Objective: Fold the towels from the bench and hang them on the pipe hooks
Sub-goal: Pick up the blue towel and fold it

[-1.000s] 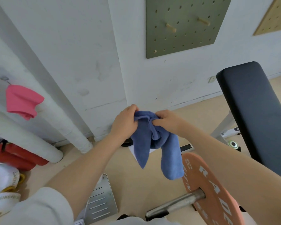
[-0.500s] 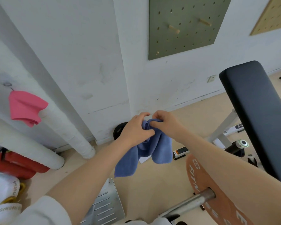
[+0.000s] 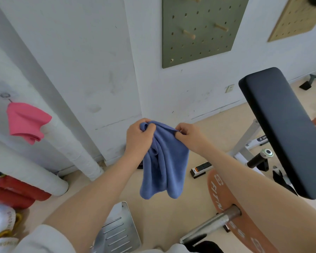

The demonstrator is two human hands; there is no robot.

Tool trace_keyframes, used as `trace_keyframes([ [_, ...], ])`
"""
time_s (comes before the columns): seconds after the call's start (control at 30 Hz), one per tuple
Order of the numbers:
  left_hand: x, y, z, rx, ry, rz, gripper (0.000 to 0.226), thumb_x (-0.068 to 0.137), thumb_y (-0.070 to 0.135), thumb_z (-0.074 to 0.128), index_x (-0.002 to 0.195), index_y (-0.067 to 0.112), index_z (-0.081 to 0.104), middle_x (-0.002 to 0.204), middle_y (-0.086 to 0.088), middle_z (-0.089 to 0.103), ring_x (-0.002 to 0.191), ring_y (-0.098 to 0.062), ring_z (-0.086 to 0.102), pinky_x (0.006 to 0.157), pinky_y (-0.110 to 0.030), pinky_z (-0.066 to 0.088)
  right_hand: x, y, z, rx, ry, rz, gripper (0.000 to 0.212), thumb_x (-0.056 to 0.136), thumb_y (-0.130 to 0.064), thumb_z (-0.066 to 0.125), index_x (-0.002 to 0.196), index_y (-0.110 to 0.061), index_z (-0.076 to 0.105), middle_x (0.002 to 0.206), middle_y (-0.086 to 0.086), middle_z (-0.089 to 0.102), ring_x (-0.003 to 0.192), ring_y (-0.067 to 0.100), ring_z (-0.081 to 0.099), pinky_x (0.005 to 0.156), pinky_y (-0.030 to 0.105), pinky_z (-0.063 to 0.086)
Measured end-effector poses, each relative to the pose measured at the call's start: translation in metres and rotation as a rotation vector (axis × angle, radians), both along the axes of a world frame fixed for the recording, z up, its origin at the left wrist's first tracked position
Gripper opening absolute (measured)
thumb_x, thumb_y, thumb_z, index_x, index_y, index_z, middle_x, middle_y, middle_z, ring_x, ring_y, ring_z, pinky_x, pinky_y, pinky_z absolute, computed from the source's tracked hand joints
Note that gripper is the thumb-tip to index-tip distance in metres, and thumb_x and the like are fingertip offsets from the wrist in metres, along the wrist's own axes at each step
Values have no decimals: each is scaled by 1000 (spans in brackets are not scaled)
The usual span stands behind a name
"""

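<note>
A blue towel [image 3: 164,161] hangs in the air in front of me, bunched along its top edge and drooping in loose folds. My left hand [image 3: 138,138] grips its top left corner. My right hand [image 3: 189,136] pinches the top right edge. A pink towel [image 3: 26,121] hangs from a hook [image 3: 5,95] on the white pipe [image 3: 44,136] at the left. The black padded bench [image 3: 285,128] stands at the right, with no towel showing on its visible part.
An orange weight plate [image 3: 224,203] on a steel bar [image 3: 208,227] lies below my right arm. A metal foot plate [image 3: 117,232] sits on the floor below. Red canisters [image 3: 13,190] lie at the left. A green pegboard [image 3: 197,30] hangs on the wall.
My hands have drawn apart along the towel's top edge, spreading it. The towel now hangs longer and wider below my hands than half a second ago.
</note>
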State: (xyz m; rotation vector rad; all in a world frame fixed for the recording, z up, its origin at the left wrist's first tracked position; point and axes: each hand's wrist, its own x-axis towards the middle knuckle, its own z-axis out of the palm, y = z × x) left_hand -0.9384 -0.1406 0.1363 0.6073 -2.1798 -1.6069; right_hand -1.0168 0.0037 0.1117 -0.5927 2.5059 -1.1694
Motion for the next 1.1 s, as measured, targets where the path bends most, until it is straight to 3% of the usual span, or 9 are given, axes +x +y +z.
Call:
trace_keyframes([
  [0.17,8,-10,-11,104,-57,71,19,82,13,48,67,6,57,63,-7,51,65,-20,48,61,-33,41,6,9,-3,47,-14,-75,23,84,-12,48,62,-18,45,56,-4,41,57,13,36,53,25,29],
  [0.27,10,-21,-21,-88,-369,-83,11,81,16,49,78,9,57,63,-4,53,64,-23,51,56,-30,40,14,5,-4,-95,-108,-140,34,83,-9,45,54,-15,29,54,0,28,56,16,25,54,30,21],
  [0.33,14,-18,-21,-248,-516,-293,14,79,18,58,93,19,59,75,4,61,77,-20,58,65,-29,46,19,3,-5,-126,-127,-88,28,82,-11,47,56,-3,42,56,5,36,59,16,32,57,30,28],
  [0.47,12,6,-18,-332,-347,-529,45,77,26,70,118,20,54,107,6,63,98,-9,58,84,-22,45,30,-6,3,35,-11,148,20,87,-16,48,88,-14,69,73,-3,64,60,0,52,55,6,39],
  [0.6,7,10,-15,-422,-298,-488,16,84,28,61,79,17,51,78,-1,62,74,-17,57,73,-33,49,32,-7,7,127,167,226,25,96,-19,41,90,-4,59,79,9,60,71,17,49,56,21,32],
  [0.77,11,5,-16,-401,-275,-553,30,85,33,61,63,16,50,60,4,51,59,-10,46,62,-25,42,28,8,2,-107,-164,187,31,95,-21,49,64,-16,44,60,-5,37,57,7,32,55,21,26],
  [0.87,11,-11,-13,-325,-180,-394,15,86,24,60,74,15,62,66,2,59,62,-9,51,58,-13,38,28,25,1,-168,-311,189,34,95,-21,49,62,-18,46,51,-13,41,47,0,35,51,16,28],
  [0.97,13,-26,-15,-169,-160,-281,10,87,18,59,78,17,64,67,4,59,65,-9,52,63,-19,41,29,37,-5,-117,-343,188,27,93,-24,54,67,-25,58,56,-18,56,55,-1,50,59,16,39],
  [1.1,11,-10,-22,-482,-319,-561,29,81,21,63,109,22,60,103,6,65,94,-12,59,81,-25,44,29,28,-1,-94,-258,201,20,91,-20,55,72,-25,60,62,-17,58,55,-6,50,60,13,40],
])
